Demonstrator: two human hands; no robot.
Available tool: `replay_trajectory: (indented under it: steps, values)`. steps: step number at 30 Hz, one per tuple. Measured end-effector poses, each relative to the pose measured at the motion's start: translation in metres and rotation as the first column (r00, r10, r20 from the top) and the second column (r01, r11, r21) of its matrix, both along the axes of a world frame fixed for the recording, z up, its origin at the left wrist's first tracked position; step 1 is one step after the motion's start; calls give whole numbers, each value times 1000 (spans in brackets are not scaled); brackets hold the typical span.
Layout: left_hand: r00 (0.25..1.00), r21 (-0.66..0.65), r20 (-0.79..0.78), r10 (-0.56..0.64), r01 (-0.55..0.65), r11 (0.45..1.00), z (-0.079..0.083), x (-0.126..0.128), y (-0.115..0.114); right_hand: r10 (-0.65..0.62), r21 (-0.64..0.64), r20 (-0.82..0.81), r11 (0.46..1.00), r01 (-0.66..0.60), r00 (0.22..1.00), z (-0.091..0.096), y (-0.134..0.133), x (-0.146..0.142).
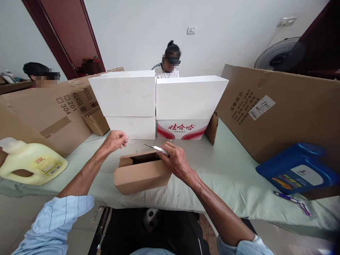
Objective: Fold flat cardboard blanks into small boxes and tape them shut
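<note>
My right hand (175, 159) grips a slim white-handled knife (162, 150), its thin blade pointing left over a small brown cardboard box (143, 177). That box stands at the table's near side with its top open; the inside is dark. Left of the box and apart from it, my left hand (115, 140) is raised with fingers curled together; what they hold, if anything, I cannot make out. Beyond both hands rise stacked white boxes (130, 95), one white box (183, 129) bearing red print.
Large cardboard sheets (287, 117) flank the green-covered table (228, 170). A yellow jug (34, 161) lies left; a blue bottle (297, 168) and purple-handled tool (292, 202) lie right. A small carton (97, 120) stands behind my left hand. Two people (167, 72) sit beyond.
</note>
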State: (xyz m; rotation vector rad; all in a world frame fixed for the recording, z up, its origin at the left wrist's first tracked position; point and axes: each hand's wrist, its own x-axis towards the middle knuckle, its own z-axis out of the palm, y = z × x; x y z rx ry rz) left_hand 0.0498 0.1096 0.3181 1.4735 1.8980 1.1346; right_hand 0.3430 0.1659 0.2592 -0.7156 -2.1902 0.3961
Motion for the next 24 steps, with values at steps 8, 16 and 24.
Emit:
replay_trajectory:
  steps: [8,16,24]
  values:
    - [908,245,332,256,-345,906,-46,-32,-64,-75,-228,-264,974,14,962,-11,23,20]
    - [802,104,451,392,-483,869,-139,-33,-120,-503,-418,-36,793,444,864,-124,5,83]
    - [813,195,305,497,-564,803,-107,-3,-172,-481,-424,-149,820,383,864,-112,-34,84]
